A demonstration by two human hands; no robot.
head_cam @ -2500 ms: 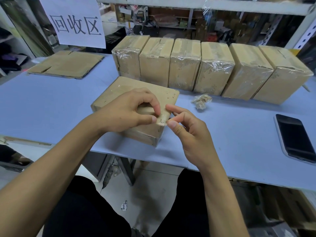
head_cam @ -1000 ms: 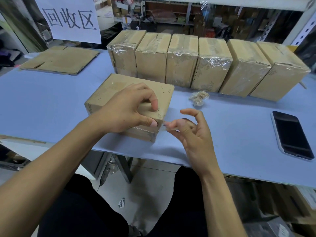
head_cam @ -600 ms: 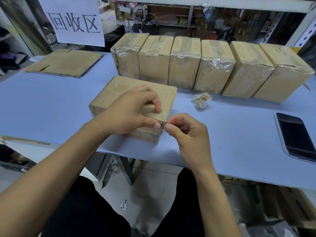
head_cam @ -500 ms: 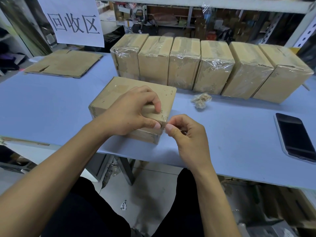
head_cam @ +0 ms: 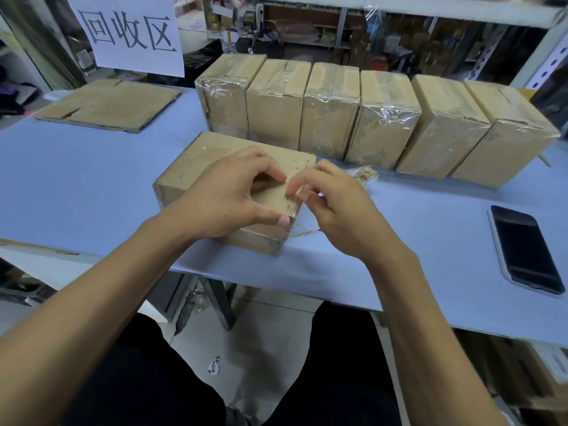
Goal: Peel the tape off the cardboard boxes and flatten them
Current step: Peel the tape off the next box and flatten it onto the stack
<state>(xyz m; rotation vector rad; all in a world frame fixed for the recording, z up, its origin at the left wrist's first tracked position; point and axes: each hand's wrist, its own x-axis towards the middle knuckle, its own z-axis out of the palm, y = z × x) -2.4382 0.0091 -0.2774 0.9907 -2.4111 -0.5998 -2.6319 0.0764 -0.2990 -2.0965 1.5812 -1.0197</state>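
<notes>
A closed cardboard box (head_cam: 196,167) lies flat on the blue table (head_cam: 76,186) in front of me. My left hand (head_cam: 227,198) holds it down, fingers curled on its top and the thumb pressed at its near right corner. My right hand (head_cam: 338,210) is at the box's right edge, with thumb and fingertips pinching clear tape there. A loose strip of that clear tape (head_cam: 302,232) trails from the near right corner onto the table. Several taped boxes (head_cam: 332,112) stand in a row behind.
A flattened cardboard sheet (head_cam: 107,106) lies at the far left under a white paper sign (head_cam: 129,32). A crumpled wad of tape (head_cam: 364,175) sits just beyond my right hand. A black phone (head_cam: 522,247) lies at the right near the table edge.
My right hand has moved from the box's near right corner up along the right edge, and a strip of tape now hangs loose at the corner. My left hand stays on the box.
</notes>
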